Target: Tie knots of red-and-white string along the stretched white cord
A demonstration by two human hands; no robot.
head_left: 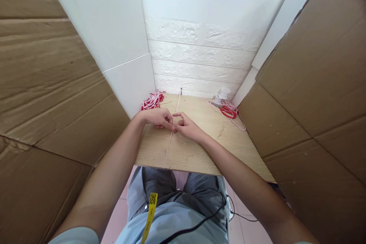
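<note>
A thin pale cord (168, 148) runs over the wooden board (197, 156), from a small dark peg (181, 91) at the far edge down to the near edge. My left hand (160, 117) is closed, with thumb and fingertips pinched on the cord near the board's middle. Close against it, my right hand (187, 126) pinches the cord too, its index finger stretched toward the left hand. A loose thread end trails below the fingertips, to the right. My fingers hide the exact spot where the strands meet.
A heap of red and pink-white cord (153, 101) lies at the board's far left. Red-handled scissors (228, 112), white spools (221, 95) and loose cord sit at the far right. Cardboard walls (51, 76) flank both sides; a white brick-patterned wall (197, 57) stands behind.
</note>
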